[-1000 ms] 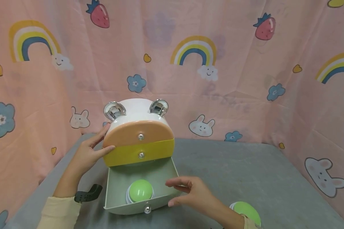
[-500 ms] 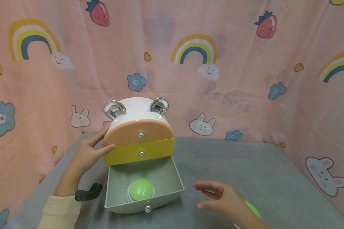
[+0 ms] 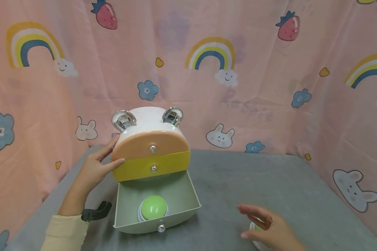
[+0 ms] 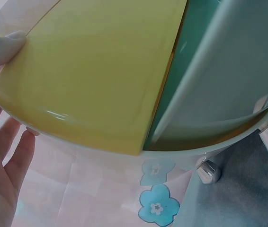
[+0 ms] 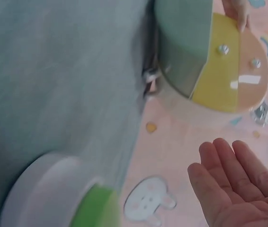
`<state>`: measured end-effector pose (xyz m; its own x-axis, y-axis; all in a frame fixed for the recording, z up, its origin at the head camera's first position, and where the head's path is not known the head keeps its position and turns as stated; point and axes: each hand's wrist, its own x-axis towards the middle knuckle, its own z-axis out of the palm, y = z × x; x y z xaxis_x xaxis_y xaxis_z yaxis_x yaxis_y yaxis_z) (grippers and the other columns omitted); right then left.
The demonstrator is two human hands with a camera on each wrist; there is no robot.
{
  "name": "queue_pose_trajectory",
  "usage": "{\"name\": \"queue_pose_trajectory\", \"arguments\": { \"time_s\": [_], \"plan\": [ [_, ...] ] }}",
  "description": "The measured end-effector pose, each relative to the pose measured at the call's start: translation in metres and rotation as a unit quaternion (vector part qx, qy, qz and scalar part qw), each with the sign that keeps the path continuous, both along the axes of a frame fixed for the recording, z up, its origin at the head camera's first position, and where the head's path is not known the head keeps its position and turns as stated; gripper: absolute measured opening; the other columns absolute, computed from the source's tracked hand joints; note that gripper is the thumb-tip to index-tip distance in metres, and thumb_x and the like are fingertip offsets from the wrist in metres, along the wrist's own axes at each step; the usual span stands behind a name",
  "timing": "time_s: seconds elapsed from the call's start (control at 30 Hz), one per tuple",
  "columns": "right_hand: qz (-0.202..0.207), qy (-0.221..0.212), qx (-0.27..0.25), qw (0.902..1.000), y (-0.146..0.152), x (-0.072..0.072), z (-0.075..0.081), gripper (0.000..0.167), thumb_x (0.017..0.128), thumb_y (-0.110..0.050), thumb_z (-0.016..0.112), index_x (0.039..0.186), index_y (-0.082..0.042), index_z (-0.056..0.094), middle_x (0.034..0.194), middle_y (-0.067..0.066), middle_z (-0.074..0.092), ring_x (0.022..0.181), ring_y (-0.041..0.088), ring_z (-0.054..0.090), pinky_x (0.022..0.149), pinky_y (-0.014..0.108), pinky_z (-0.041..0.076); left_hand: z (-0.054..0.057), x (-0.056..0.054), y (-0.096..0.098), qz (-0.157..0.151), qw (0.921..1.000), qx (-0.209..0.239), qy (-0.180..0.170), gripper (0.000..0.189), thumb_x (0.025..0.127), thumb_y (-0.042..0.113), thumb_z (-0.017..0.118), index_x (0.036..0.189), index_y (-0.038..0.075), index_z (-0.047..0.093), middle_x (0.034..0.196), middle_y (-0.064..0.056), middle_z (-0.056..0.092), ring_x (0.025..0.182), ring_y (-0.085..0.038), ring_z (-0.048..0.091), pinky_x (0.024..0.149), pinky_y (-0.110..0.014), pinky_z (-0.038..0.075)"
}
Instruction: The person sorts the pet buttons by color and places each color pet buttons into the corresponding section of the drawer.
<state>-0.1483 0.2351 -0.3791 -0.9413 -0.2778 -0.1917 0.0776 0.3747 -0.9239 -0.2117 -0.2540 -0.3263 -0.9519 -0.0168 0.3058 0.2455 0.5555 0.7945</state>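
Observation:
A small frog-shaped drawer cabinet [image 3: 149, 120] has a white top, silver ear-like rounds and ball knobs. My left hand [image 3: 94, 170] holds it by its left side, thumb [image 4: 8, 47] on the front and fingers along the side. The pale green bottom drawer [image 3: 174, 188] is pulled out. Inside it sits a round white-based thing with a green dome [image 3: 154, 207]. A similar green-domed thing [image 5: 53, 198] stands on the table at right, partly hidden behind my right hand [image 3: 271, 230]. That hand hovers beside it, thumb and fingers apart, holding nothing.
The orange drawer [image 3: 152, 143] and yellow drawer [image 3: 172, 164] are closed. A grey table [image 3: 238, 177] spreads to the right of the cabinet. Behind hangs a pink curtain [image 3: 254, 122] printed with rainbows, strawberries and bunnies. A dark band [image 3: 95, 211] circles the left wrist.
My right hand has moved right, away from the open drawer, to the green-domed thing on the table. The left hand, cabinet and thing in the drawer have stayed put.

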Motion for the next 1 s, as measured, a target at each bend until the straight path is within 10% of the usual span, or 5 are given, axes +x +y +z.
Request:
{"name": "queue_pose_trajectory", "arguments": {
  "time_s": [0.17, 0.5, 1.0],
  "plan": [
    [-0.045, -0.015, 0.055, 0.9974, 0.018, 0.0, -0.004, 0.076, 0.085, -0.03, 0.078, 0.15, -0.008, 0.045, 0.155, 0.018, 0.043, 0.142, 0.046, 0.04, 0.101, 0.038, 0.055, 0.0, 0.0, -0.001, 0.003, 1.0, -0.002, -0.001, 0.077, 0.091, 0.038, 0.072, 0.153, 0.046, 0.028, 0.163, -0.004, 0.029, 0.148, -0.044, 0.03, 0.109, -0.072, 0.032],
    [-0.061, -0.015, 0.144, 0.9876, 0.063, -0.005, -0.018, 0.089, 0.086, -0.037, 0.077, 0.157, -0.009, 0.031, 0.16, 0.023, 0.032, 0.143, 0.052, 0.032, 0.107, 0.05, 0.049, 0.002, 0.001, -0.001, 0.005, 1.0, -0.003, -0.004, 0.077, 0.091, 0.04, 0.072, 0.153, 0.045, 0.028, 0.163, -0.004, 0.029, 0.148, -0.044, 0.03, 0.109, -0.073, 0.032],
    [-0.038, -0.104, 0.102, 0.9886, 0.074, -0.011, -0.042, 0.099, 0.086, -0.033, 0.078, 0.158, -0.002, 0.019, 0.16, 0.034, 0.014, 0.14, 0.061, 0.023, 0.1, 0.052, 0.053, 0.0, 0.0, 0.001, 0.005, 1.0, -0.007, 0.002, 0.078, 0.091, 0.039, 0.072, 0.154, 0.043, 0.027, 0.163, -0.007, 0.03, 0.147, -0.046, 0.031, 0.106, -0.074, 0.034]
  ]
}}
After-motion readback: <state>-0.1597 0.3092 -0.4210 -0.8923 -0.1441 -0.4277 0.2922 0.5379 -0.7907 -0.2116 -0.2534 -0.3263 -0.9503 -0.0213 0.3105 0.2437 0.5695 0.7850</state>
